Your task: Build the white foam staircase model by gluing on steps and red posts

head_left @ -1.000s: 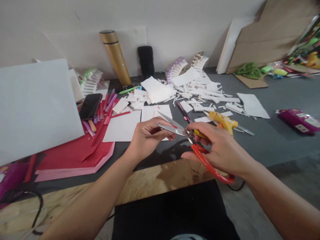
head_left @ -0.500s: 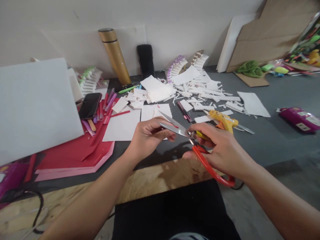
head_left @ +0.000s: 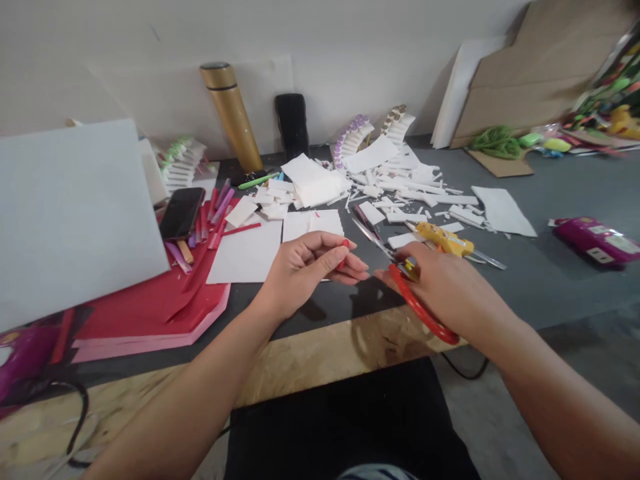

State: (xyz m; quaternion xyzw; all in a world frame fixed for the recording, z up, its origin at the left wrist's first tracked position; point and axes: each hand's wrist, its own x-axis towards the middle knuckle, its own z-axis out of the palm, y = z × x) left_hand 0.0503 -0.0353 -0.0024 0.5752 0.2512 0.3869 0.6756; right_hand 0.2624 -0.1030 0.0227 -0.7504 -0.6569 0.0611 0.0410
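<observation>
My left hand [head_left: 310,267] pinches a small red piece [head_left: 344,252] between thumb and fingers, just above the grey table [head_left: 540,280]. My right hand [head_left: 445,287] grips red-handled scissors [head_left: 417,305]; their blades [head_left: 373,239] point away to the upper left, over the table. The two hands are close but apart. White sheets [head_left: 247,250] lie just beyond my left hand.
A yellow glue gun [head_left: 445,239] lies behind my right hand. Red sheets [head_left: 150,307] and a phone [head_left: 181,212] lie left, under a large white board [head_left: 70,213]. White scraps [head_left: 400,187], a gold flask [head_left: 231,113] and a purple packet [head_left: 597,241] stand farther off. A wooden board [head_left: 320,353] lies near.
The scissors have swung away from my left hand to the right and now point outward. My left hand keeps the small red piece and has turned slightly.
</observation>
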